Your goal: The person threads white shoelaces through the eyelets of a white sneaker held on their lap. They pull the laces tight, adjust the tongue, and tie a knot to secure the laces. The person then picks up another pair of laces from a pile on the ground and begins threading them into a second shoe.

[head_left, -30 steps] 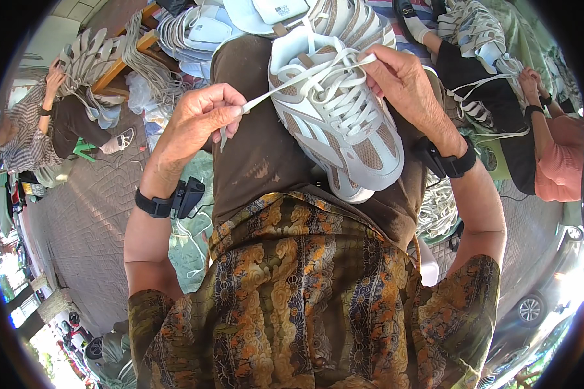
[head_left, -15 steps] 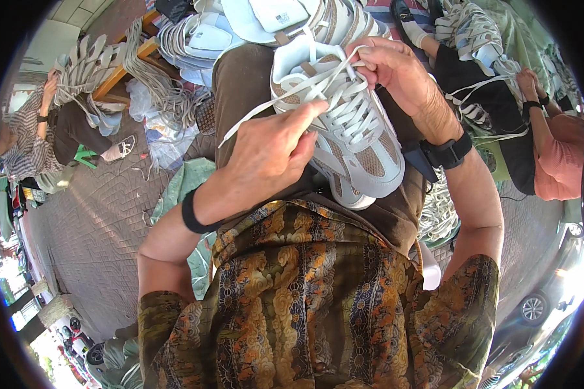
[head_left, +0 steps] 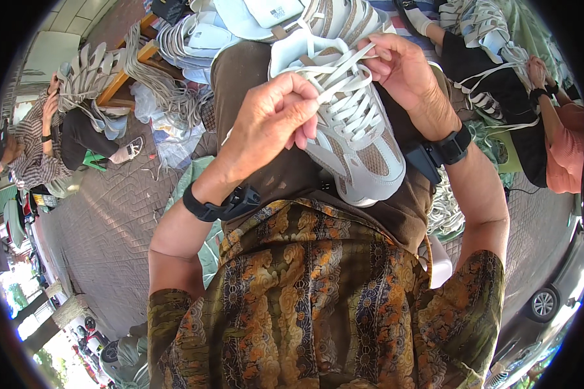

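A pale grey sneaker (head_left: 363, 152) with tan mesh panels rests on my lap, its toe toward me, with part of a second shoe behind it. White lacing crosses its tongue. My left hand (head_left: 272, 120) is closed, pinching a white shoelace (head_left: 334, 74) at the shoe's left side near the collar. Over the upper right eyelets, my right hand (head_left: 399, 68) pinches the lace too, thumb against forefinger. The lace loops between both hands above the tongue. Fingers partly hide the exact grip of each hand.
More shoe uppers (head_left: 198, 42) are stacked ahead on the left, beside a bundle of laces (head_left: 156, 84). A pile of white laces (head_left: 444, 207) lies by my right leg. Co-workers sit on either side: a striped shirt (head_left: 42, 139) left, a pink sleeve (head_left: 564, 155) right.
My left hand has turned and gone from pointing across the laces to pinching the lace, drawing slightly back left. My right hand has shifted a little right, still holding lace.
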Action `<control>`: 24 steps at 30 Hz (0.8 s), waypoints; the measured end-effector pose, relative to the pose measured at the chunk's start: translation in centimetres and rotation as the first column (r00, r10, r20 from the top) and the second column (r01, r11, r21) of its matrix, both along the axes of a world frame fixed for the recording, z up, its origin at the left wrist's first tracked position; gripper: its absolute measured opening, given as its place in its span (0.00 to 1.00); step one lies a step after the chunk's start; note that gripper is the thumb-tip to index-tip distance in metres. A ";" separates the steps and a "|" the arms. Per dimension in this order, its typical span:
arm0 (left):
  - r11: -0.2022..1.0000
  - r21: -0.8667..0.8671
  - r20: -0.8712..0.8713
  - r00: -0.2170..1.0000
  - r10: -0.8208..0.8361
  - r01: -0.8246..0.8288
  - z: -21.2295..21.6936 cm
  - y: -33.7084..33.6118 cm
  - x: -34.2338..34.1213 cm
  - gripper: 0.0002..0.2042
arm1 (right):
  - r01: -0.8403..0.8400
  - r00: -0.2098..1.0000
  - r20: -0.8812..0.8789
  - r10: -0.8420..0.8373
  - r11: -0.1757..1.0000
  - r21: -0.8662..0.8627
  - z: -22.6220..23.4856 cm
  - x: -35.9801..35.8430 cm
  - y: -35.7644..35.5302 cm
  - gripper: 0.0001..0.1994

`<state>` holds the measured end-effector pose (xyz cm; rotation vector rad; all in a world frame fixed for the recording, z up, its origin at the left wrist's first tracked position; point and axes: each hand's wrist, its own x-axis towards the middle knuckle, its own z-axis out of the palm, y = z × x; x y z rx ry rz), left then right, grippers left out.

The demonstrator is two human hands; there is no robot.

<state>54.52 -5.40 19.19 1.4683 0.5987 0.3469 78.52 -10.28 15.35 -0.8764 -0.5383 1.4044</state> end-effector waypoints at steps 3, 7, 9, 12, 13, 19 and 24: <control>0.988 0.150 -0.019 1.000 -0.021 0.024 -0.7 -0.3 0.3 0.08 | 0.008 0.997 -0.079 -0.007 1.000 0.015 -0.6 0.5 -0.1 0.16; 0.983 0.183 0.023 1.000 0.010 -0.014 -1.2 -0.1 0.1 0.07 | -0.007 0.991 -0.130 0.016 0.998 0.066 -1.2 0.7 -0.1 0.15; 0.988 0.149 0.036 0.999 0.023 -0.028 -1.1 0.1 0.2 0.07 | -0.010 0.992 -0.126 0.021 0.996 0.084 -1.3 0.8 0.0 0.15; 0.988 0.147 0.052 0.998 0.036 -0.044 -1.2 0.0 0.4 0.07 | -0.019 0.987 -0.158 0.035 0.995 0.102 -1.5 1.2 0.0 0.15; 0.987 0.155 0.057 0.998 0.038 -0.047 -1.2 0.0 0.5 0.08 | -0.013 0.983 -0.179 0.031 0.995 0.100 -1.7 1.3 0.0 0.14; 0.971 0.220 0.033 0.996 0.087 -0.092 -1.3 -0.7 0.7 0.11 | 0.054 0.971 -0.233 -0.046 0.998 0.027 -1.8 1.0 0.2 0.11; 0.966 0.243 0.027 0.996 0.088 -0.092 -1.6 -0.8 0.6 0.12 | 0.135 0.964 -0.231 -0.134 0.991 -0.012 -1.5 0.6 0.0 0.11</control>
